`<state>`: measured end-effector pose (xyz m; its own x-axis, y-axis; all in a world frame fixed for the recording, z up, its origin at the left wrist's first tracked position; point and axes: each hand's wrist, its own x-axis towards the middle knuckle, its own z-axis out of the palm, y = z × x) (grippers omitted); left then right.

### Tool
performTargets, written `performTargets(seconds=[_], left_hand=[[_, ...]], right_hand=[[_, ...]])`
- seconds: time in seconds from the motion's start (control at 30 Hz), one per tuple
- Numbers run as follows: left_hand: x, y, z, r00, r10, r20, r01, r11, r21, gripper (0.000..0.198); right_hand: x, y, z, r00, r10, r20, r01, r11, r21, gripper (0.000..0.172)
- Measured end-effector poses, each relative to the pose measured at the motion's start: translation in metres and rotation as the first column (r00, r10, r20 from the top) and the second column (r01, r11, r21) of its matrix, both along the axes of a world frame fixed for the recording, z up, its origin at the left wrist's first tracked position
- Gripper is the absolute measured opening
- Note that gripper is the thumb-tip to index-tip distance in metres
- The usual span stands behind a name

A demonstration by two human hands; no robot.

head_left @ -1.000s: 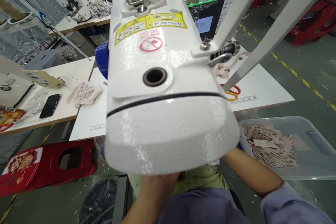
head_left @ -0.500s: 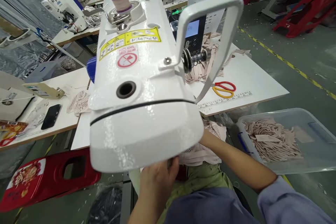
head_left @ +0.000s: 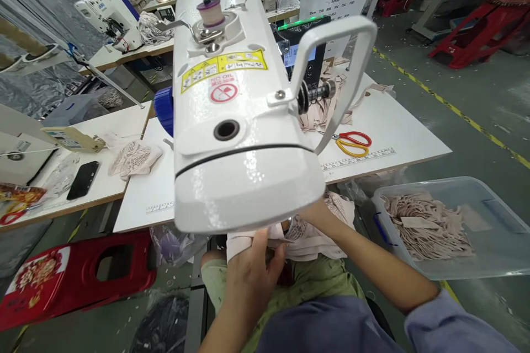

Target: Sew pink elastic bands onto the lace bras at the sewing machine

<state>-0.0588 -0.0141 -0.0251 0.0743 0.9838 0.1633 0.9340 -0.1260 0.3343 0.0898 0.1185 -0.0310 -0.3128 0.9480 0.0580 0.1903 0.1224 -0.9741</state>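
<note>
A white sewing machine head [head_left: 248,187] fills the middle and covers the needle area. Below its front edge, my left hand [head_left: 254,267] pinches pale beige fabric [head_left: 306,251] between thumb and fingers. Part of the cloth has a lace-like pattern, and it drapes over my lap. My right hand [head_left: 314,214] reaches in from the right at the fabric under the machine head; its fingers are mostly hidden there.
On the white table [head_left: 414,132] lie scissors [head_left: 354,143] with red and yellow handles, a printed ruler scale and beige strips. A clear bin [head_left: 492,242] of strips stands right. Left are a red stool [head_left: 83,276], a phone [head_left: 83,180] and more beige fabric [head_left: 136,159].
My view has shifted, so the machine head appears farther right and higher. More of the beige fabric and my left fingers now show below it.
</note>
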Motion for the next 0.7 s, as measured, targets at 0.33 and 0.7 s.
performTargets(seconds=[0.33,0.7], left_hand=[[0.046,-0.042,-0.024,0.988,-0.046,-0.146,0.087,0.952,0.293,0.085],[0.012,-0.056,0.008,0.835,-0.203,0.512,0.285,0.954,-0.086,0.033]], right_hand=[[0.038,-0.085,-0.009,0.992,0.097,-0.082,-0.108,0.984,-0.141,0.046],[0.055,-0.108,0.001,0.973,0.122,-0.194,-0.188,0.911,-0.367,0.050]])
